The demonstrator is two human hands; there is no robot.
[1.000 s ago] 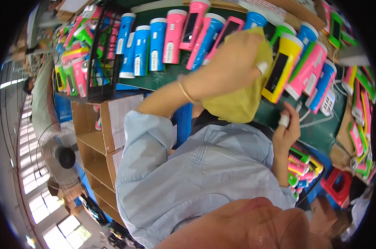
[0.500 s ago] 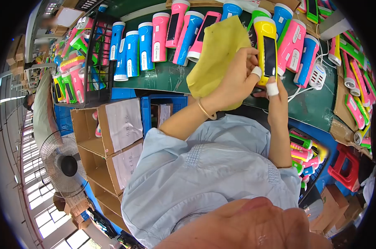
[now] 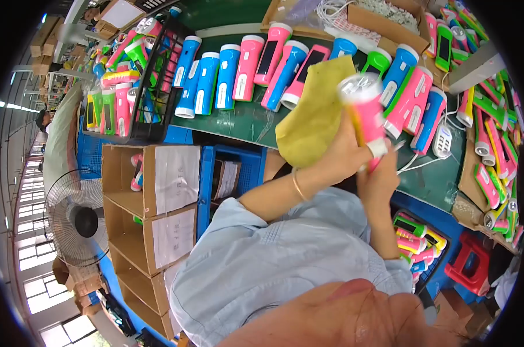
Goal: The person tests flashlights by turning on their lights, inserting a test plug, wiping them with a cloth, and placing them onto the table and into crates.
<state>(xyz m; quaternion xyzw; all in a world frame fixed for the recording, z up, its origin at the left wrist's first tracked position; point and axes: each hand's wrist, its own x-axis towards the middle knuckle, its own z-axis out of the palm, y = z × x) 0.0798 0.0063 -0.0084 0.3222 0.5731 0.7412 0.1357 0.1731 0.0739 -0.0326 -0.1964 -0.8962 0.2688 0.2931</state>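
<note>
A pink and yellow flashlight (image 3: 367,110) stands tilted between my hands, its clear lens end up and smeared by motion. My left hand (image 3: 342,151), a bangle at its wrist, is closed on a yellow cloth (image 3: 308,118) that hangs out to the left; its fingers lie against the flashlight. My right hand (image 3: 379,176) grips the flashlight's lower end. White tape wraps a digit near where the hands meet. Behind them a row of pink, blue and green flashlights lies on the green table (image 3: 247,124), including a blue flashlight (image 3: 228,75) and a pink flashlight (image 3: 249,68).
A black crate (image 3: 157,87) of flashlights stands at left, above cardboard shelves (image 3: 129,202) and a fan (image 3: 82,221). A white charging hub (image 3: 442,141) with cables sits right of my hands. More flashlights pile at far right, above a red stool (image 3: 467,263).
The flashlight has turned from its yellow solar-panel side to show its lens end and pink side. Both hands have come lower and closer together, and the view has shifted.
</note>
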